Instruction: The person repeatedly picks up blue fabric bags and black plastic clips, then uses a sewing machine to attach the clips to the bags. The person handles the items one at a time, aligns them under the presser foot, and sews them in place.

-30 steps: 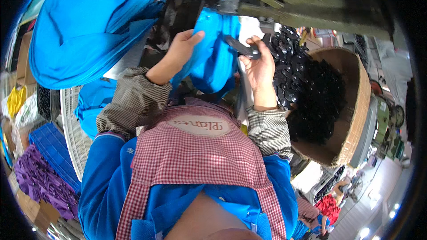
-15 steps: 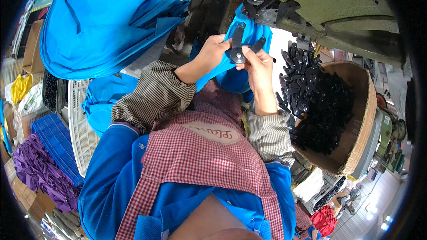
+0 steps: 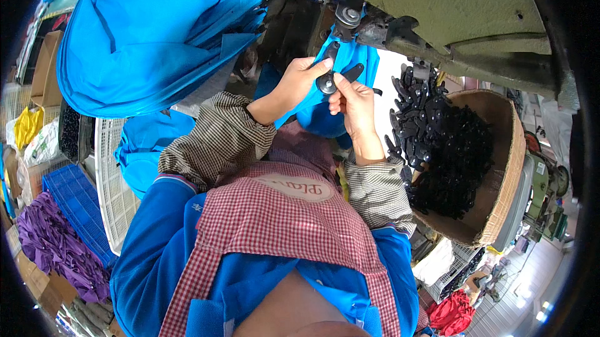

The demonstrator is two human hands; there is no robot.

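Note:
My left hand (image 3: 289,92) pinches a black two-armed plastic piece (image 3: 325,83), thumb lying over its upper arm. The piece has a round hub with a shiny metal centre, and its arms spread in a V away from me. My right hand (image 3: 357,110) is closed at the hub's right side, thumb and forefinger pressed on the piece, other fingers curled. Blue fabric (image 3: 370,60) hangs behind and below the piece; whether the two are joined is hidden. Just beyond my hands sits the dark metal working end of a machine (image 3: 348,17).
The green machine body (image 3: 456,5) overhangs the far right. A cardboard box (image 3: 511,165) at right holds many black pieces (image 3: 459,149), some heaped beside it on a white surface. Stacked blue fabric (image 3: 156,30) fills the far left. A white plastic crate (image 3: 112,181) stands by my left arm.
Both hands have shifted slightly nearer me with the black piece, away from the machine. My left thumb now lies over its upper arm; my right thumb has moved off the hub's centre.

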